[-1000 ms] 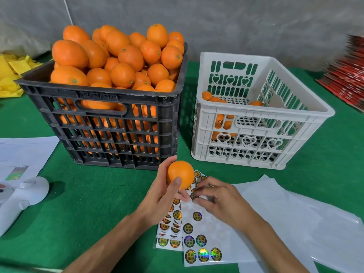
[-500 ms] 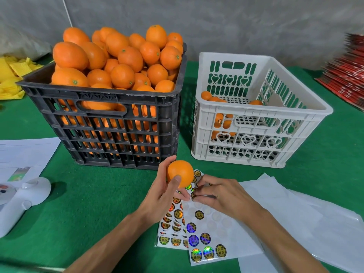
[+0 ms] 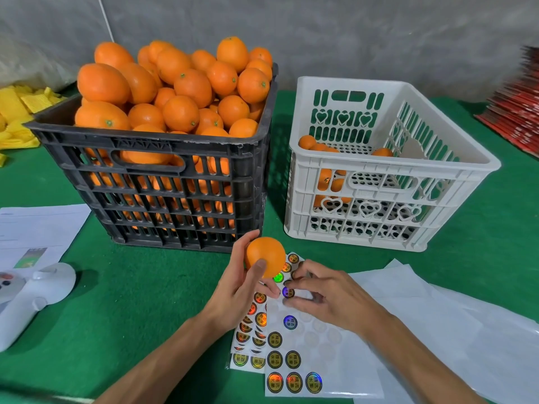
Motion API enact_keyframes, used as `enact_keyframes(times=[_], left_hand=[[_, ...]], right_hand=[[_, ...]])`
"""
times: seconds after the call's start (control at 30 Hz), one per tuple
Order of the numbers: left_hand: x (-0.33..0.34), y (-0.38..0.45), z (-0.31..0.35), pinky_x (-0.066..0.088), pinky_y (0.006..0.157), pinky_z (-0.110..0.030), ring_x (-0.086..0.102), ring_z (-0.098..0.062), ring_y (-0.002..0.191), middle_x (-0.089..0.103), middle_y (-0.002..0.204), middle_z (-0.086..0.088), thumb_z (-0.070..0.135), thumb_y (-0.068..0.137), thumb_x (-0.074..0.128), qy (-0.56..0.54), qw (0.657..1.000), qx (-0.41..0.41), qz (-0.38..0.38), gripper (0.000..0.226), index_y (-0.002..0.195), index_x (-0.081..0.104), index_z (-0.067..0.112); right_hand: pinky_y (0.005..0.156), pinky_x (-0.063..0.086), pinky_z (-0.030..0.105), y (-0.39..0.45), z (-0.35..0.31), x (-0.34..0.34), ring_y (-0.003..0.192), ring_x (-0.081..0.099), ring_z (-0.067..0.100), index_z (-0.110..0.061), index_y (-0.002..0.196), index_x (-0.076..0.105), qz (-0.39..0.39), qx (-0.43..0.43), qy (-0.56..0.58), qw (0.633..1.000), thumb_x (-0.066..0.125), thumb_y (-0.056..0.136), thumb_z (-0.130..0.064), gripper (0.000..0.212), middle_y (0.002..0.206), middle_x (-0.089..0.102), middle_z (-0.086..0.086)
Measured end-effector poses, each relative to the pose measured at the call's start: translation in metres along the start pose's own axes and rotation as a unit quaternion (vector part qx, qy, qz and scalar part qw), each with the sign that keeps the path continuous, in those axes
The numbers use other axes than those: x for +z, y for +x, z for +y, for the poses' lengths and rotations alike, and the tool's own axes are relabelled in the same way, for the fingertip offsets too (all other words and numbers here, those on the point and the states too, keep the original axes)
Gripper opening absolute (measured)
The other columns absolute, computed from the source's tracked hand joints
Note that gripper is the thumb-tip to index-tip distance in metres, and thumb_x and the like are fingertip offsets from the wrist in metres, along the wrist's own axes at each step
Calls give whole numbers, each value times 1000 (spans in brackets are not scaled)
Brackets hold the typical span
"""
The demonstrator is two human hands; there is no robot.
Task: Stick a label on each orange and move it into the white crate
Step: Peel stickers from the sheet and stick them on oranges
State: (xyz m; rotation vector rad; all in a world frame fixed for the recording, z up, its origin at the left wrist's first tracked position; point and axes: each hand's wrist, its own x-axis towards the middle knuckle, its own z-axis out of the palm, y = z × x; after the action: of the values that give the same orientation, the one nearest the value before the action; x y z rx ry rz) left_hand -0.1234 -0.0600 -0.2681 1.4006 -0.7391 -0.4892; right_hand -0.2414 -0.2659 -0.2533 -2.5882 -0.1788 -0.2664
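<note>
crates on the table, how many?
2. Black crate at left, heaped with oranges; white crate to its right, holding a few oranges. Both stand on the green table beyond the hands. None seems hidden.

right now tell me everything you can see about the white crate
The white crate is a glossy plastic box with an open top, standing upright on the green cloth just right of the black crate, with a narrow gap between them. Its walls are pierced with slots, round holes and heart cut-outs, and the near wall has a handle opening. It is mostly empty: a few oranges lie at the bottom, mainly toward its left side. Neither hand touches it.
</note>
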Motion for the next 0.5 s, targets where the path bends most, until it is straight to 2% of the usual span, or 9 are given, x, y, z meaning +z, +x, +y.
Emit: enact_keyframes(times=[0.1,0.2,0.27,0.37,0.5], left_hand=[[0,0,-1,63,88,-43,78,-37,84,76,97,-17,65,99,52,7,1000,4,-2,56,149,30,52],[1,-2,-1,62,87,-39,78,-37,84,77,94,-18,58,101,50,5,1000,3,2,51,148,31,52],[1,-2,0,61,86,-34,78,-37,84,77,94,-18,58,101,50,-2,1000,1,9,50,147,33,52],[2,-2,1,61,87,-33,78,-38,84,75,98,-21,57,100,52,-5,1000,2,16,49,146,36,52],[2,-2,1,62,87,-40,77,-39,82,75,90,-20,55,101,50,4,1000,4,4,50,148,33,51]], right_hand=[[69,46,19,-2,5,2,71,57,7,-27,122,76,-29,32,44,998,70,90,-60,46,112,48,-25],[70,38,9,-2,6,6,80,56,0,-23,116,78,-13,14,55,998,71,91,-54,41,109,49,-25],[71,37,8,-2,6,7,81,56,-3,-20,114,79,1,3,62,998,72,93,-48,36,106,50,-25],[68,35,9,-2,5,10,74,54,0,-22,111,81,20,3,74,997,73,94,-44,29,104,51,-25],[62,34,12,1,6,10,59,48,6,-30,105,81,43,21,109,993,74,92,-44,20,100,57,-21]])
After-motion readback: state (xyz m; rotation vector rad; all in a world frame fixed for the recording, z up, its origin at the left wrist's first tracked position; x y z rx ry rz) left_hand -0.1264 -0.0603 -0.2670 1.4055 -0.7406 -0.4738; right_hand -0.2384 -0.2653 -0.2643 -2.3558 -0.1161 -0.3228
